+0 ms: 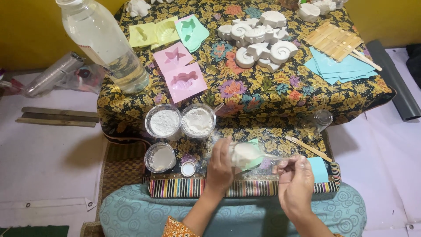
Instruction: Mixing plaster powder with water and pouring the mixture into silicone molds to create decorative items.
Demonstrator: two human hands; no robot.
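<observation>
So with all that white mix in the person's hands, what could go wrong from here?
The left hand tilts a clear cup of white mix over a green mould, so it may slop onto the patterned cloth. The two full powder cups stand close by, and an elbow or sleeve might tip them.

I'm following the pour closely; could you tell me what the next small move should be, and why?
Probably keep tilting the clear cup in the right hand a little further: the white mix sits in the green mould steadied by the left hand, and the mould does not look full.
</observation>
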